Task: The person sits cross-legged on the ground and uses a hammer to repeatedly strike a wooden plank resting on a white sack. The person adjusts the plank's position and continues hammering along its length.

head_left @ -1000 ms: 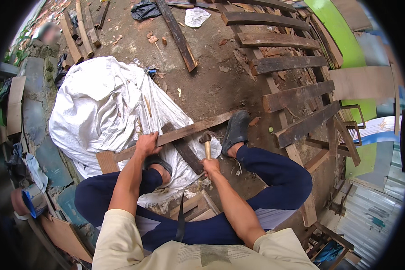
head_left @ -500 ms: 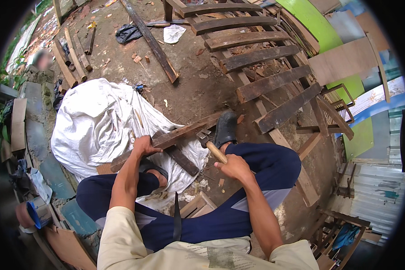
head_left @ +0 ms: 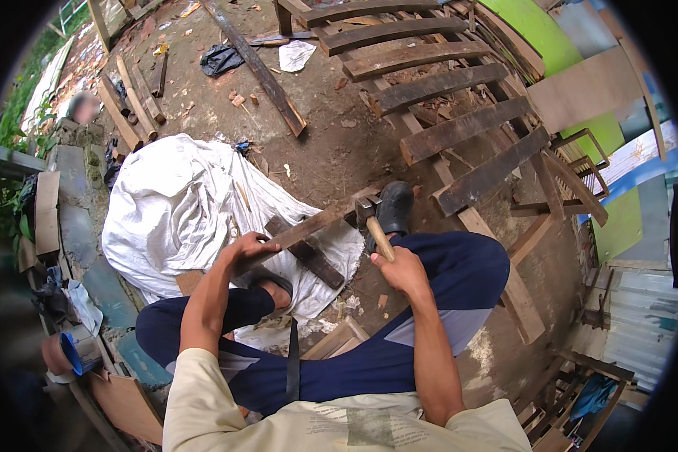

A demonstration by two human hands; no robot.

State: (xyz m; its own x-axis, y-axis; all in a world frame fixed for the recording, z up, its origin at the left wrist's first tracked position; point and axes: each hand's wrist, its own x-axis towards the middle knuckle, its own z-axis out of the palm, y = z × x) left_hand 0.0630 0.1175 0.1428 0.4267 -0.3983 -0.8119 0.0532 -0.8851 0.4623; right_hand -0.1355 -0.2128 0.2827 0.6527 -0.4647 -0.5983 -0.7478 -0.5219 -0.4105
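Note:
My left hand [head_left: 250, 247] is closed around the near part of a dark wooden plank [head_left: 316, 223], which slants up to the right toward my right foot. Gripped by its wooden handle in my right hand [head_left: 401, 268] is a hammer [head_left: 368, 209]. Its metal head is at the far end of the plank; whether the two touch I cannot tell. Under the held plank lies a shorter dark wood block [head_left: 309, 260], crossing it at an angle. That block rests on a white cloth sheet [head_left: 166, 203] bunched on the ground.
A slatted wooden frame [head_left: 437, 98] stretches along the right. One long beam [head_left: 256, 64] lies on the dirt ahead, near a black plastic bag [head_left: 222, 60]. Several loose boards [head_left: 120, 113] sit at the far left. My right shoe [head_left: 397, 206] stands beside the plank's end.
The hammer has moved up and its head now stands at the plank's far end. The plank has turned slightly in my left hand. The whole view has shifted a little.

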